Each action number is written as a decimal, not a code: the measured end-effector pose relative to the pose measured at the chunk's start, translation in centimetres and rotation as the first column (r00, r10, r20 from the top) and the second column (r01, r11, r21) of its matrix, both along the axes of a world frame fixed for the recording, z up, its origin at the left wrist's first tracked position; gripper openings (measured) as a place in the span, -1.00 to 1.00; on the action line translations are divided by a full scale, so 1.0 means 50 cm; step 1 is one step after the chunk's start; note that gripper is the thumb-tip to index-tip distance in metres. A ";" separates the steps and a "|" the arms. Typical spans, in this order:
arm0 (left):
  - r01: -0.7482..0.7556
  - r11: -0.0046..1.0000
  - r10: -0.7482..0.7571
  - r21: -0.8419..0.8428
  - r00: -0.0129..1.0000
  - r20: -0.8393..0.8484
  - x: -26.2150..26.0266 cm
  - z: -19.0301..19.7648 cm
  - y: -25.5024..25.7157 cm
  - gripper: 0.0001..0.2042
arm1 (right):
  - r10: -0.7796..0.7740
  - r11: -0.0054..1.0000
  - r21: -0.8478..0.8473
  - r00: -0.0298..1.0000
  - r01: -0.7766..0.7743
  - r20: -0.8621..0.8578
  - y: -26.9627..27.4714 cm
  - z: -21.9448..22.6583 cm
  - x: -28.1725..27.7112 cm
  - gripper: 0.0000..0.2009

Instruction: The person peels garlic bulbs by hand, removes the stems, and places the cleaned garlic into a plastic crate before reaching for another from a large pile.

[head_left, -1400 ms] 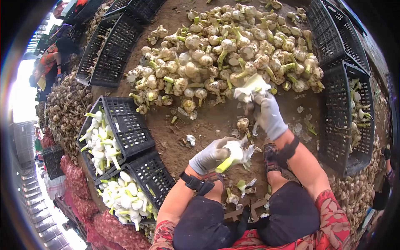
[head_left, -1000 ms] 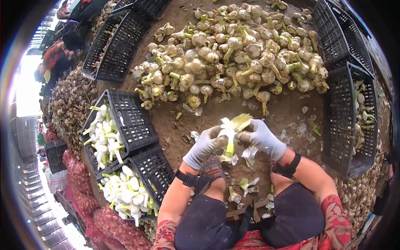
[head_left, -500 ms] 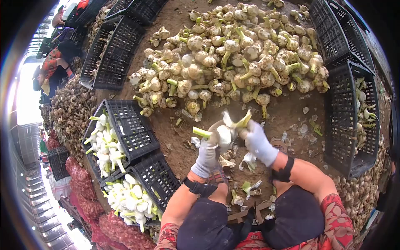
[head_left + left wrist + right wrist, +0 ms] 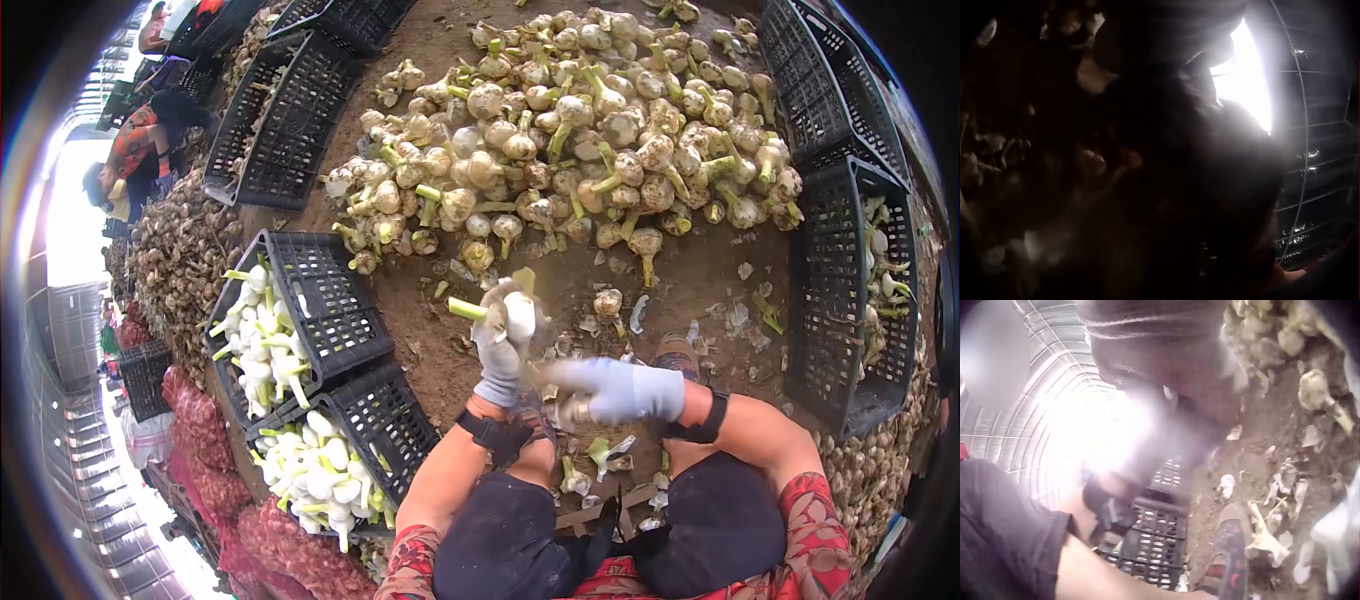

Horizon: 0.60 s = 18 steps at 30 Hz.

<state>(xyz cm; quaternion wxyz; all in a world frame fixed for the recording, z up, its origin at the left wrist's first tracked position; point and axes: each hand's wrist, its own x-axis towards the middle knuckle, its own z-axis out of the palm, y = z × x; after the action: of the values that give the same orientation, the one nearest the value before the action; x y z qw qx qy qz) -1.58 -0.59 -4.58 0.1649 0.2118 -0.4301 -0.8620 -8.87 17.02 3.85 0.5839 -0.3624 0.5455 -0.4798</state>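
Observation:
My gloved left hand (image 4: 503, 345) grips a peeled white garlic bulb (image 4: 520, 314), its cut green stem (image 4: 467, 308) sticking out to the left. Close by on the right, my gloved right hand (image 4: 615, 389) is blurred, with its fingers stretched toward the left wrist and no garlic showing in them. Beyond both hands lies a big heap of unpeeled garlic (image 4: 560, 150) on the soil. One loose garlic bulb (image 4: 607, 302) sits on the ground ahead of the right hand. The left wrist view is too dark to show the hold.
Black crates at the left hold peeled garlic (image 4: 320, 470); their nearer crate wall (image 4: 385, 425) stands beside my left arm. Another black crate (image 4: 825, 310) stands at the right. Peel scraps (image 4: 605, 455) litter the ground between my feet. A person (image 4: 140, 150) bends at the far left.
The strip of peel pulled by the right hand is gone from its fingers. That hand has dropped lower and nearer my body, while the left hand keeps the garlic bulb.

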 end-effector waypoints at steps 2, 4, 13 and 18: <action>-0.016 1.000 0.016 -0.015 0.999 0.038 0.014 0.013 -0.010 -0.56 | -0.030 0.999 -0.013 0.999 0.030 -0.037 0.001 0.029 -0.020 -0.45; 0.037 0.998 -0.036 -0.059 0.999 0.018 0.027 0.025 -0.013 -0.50 | -0.255 0.967 -0.030 0.950 0.254 -0.179 -0.006 0.037 -0.046 -0.45; 0.163 0.976 -0.143 -0.141 0.980 0.140 0.013 0.116 0.054 -0.38 | -0.499 0.866 0.164 0.836 0.473 0.226 -0.017 -0.004 -0.069 -0.57; 0.279 0.957 -0.268 -0.083 0.955 0.127 0.020 0.125 0.041 -0.36 | -0.485 0.874 0.288 0.698 0.390 0.527 -0.003 -0.027 -0.066 -0.70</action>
<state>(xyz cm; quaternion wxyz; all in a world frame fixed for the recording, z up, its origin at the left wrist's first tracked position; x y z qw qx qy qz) -0.60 1.46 1.65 0.0296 0.1907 -0.5066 -0.8403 -12.19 16.88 2.49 0.6171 -0.0105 0.4451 -0.6488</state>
